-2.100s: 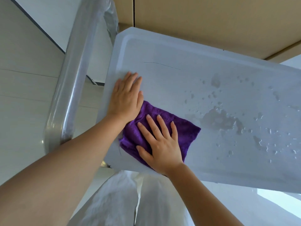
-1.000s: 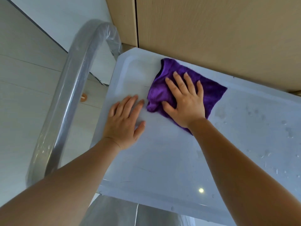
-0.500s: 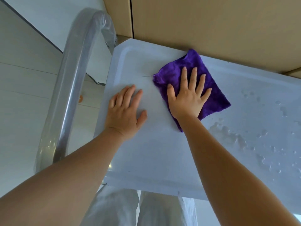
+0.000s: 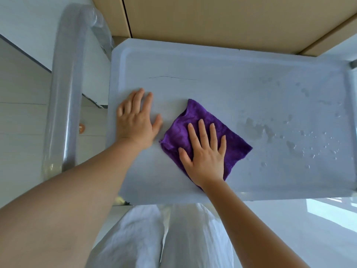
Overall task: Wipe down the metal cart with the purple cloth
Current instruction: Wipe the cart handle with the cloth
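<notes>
Currently the square purple microfibre cloth (image 4: 204, 130) is pressed flat on the top tray of the pale grey metal cart (image 4: 222, 74), near its front edge, under the right hand (image 4: 205, 153), whose fingers (image 4: 201, 130) are spread straight and grip nothing. The left hand (image 4: 135, 120) is laid flat just beside the cloth, fingers extended, bracing the tray. Scattered water droplets and a small puddle (image 4: 289, 140) lie to the right, not yet reached. Since the cloth is only held down by palm pressure, it could bunch or slip out during a stroke, and water could be smeared or pushed over the rim. The plastic-wrapped tubular handle (image 4: 63, 105) is judged untouched.
</notes>
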{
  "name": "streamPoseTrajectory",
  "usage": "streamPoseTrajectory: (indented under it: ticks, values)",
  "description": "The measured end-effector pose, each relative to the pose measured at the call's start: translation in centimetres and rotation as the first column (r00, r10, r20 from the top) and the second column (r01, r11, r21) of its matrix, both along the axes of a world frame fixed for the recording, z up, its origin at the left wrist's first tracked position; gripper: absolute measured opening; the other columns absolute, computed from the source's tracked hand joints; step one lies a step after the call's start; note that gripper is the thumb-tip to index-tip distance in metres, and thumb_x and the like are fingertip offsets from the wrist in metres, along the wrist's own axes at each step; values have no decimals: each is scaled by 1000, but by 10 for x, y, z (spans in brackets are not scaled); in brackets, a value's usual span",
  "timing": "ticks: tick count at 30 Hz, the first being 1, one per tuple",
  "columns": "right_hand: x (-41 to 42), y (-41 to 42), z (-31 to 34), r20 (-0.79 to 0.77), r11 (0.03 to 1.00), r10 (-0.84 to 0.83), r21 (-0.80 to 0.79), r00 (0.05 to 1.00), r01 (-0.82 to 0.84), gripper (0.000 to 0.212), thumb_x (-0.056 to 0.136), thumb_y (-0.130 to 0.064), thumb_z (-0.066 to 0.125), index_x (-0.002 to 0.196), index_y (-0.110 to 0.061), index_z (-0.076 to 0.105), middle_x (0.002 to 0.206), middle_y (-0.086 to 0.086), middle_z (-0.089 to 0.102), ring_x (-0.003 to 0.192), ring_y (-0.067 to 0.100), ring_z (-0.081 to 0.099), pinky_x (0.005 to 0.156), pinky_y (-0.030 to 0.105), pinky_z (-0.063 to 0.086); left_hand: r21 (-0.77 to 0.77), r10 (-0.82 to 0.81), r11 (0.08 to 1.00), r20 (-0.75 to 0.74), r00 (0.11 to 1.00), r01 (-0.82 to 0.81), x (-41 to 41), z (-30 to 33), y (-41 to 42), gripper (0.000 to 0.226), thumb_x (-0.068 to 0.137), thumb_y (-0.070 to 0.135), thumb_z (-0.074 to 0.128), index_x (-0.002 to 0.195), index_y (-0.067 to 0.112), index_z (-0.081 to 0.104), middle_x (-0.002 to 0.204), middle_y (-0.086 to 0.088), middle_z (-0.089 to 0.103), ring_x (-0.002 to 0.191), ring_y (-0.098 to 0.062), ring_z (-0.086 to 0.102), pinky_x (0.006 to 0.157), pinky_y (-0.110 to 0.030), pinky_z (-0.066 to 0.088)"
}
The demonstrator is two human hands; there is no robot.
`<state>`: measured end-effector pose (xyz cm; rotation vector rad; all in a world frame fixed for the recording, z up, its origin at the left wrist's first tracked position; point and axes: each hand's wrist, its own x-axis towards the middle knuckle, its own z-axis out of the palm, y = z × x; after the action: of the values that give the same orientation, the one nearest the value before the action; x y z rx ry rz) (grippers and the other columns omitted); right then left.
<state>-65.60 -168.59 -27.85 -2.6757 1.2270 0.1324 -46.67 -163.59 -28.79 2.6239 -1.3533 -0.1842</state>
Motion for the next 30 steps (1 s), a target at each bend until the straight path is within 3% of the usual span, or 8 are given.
streamPoseTrajectory:
  ticks: [4,10,15,21,30]
  values:
    - [-36,22,5,1,990,142,7,990,-142,65,87,-59,33,144,-29,31,152,3,33,140,29,20,110,53,7,3,-6,1000,-8,1000,6,0,0,1,66,81,47,33,134,9,47,141,-16,43,129,-34,40,100,-43,28]
    - [-107,3,6,35,880,474,11,880,-475,67,82,-62,41,142,-31,35,149,0,33,140,25,24,112,52,16,36,-49,998,1,999,49,0,7,-3,66,80,44,32,127,3,51,135,-20,48,124,-36,45,94,-47,34]
    - [-110,-25,6,35,859,508,46,861,-509,70,82,-65,40,143,-33,31,151,-3,27,140,25,23,112,51,12,15,-146,989,4,989,146,-20,13,-14,55,77,25,31,119,1,57,126,-20,55,120,-37,51,94,-58,37]
    - [-98,-62,5,57,847,528,43,847,-531,68,83,-61,40,144,-32,31,152,-2,29,140,25,22,113,50,12,-50,-280,959,-38,959,278,-70,25,-55,54,75,23,34,119,1,58,125,-18,57,119,-37,52,96,-57,38]
    - [-79,-125,-2,72,794,605,20,793,-608,69,83,-61,39,144,-30,31,152,0,31,141,26,20,113,50,9,-177,-144,978,-209,967,107,-103,20,-84,47,89,25,36,123,-2,52,129,-18,54,122,-34,49,97,-51,43]
